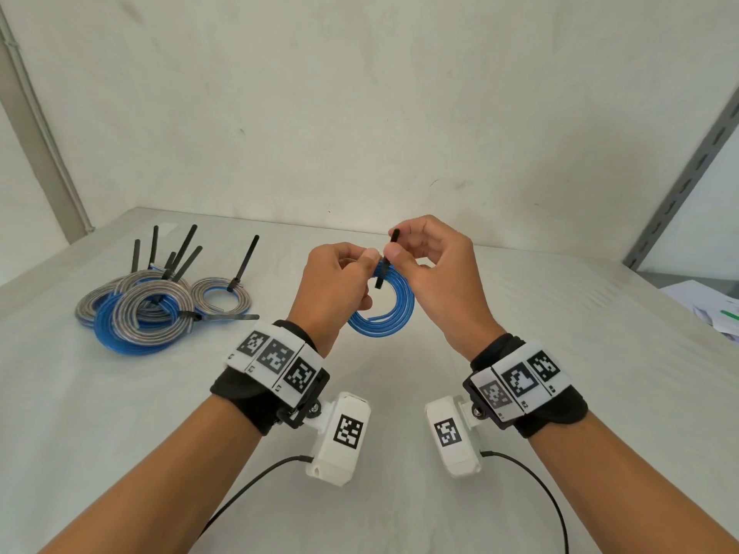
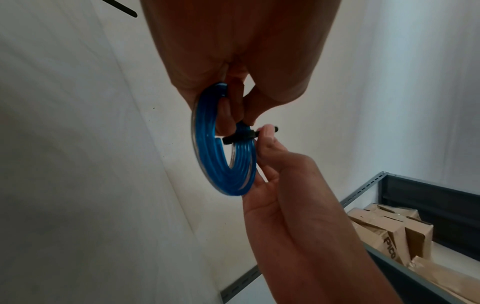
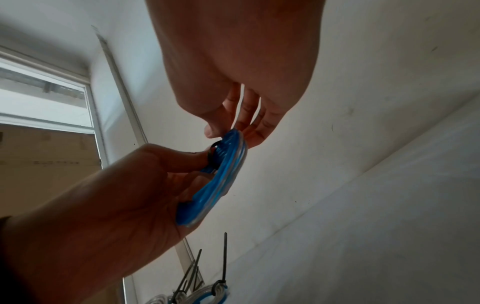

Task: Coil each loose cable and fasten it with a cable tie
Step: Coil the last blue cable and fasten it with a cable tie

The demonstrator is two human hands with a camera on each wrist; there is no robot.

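Note:
A small blue cable coil (image 1: 384, 309) hangs in the air above the middle of the table, also seen in the left wrist view as the blue coil (image 2: 221, 164) and in the right wrist view as the blue coil (image 3: 221, 181). My left hand (image 1: 340, 281) grips its upper left part, fingers through the ring. A black cable tie (image 1: 384, 259) wraps the top of the coil. My right hand (image 1: 428, 261) pinches the tie's free end (image 1: 395, 235) between thumb and forefinger. In the left wrist view the tie (image 2: 241, 136) crosses the coil.
A heap of coiled blue and silver cables (image 1: 152, 309), each with a black tie sticking up, lies at the table's left. Papers (image 1: 716, 309) sit at the right edge. A grey metal shelf (image 2: 420, 197) with brown boxes stands to the right.

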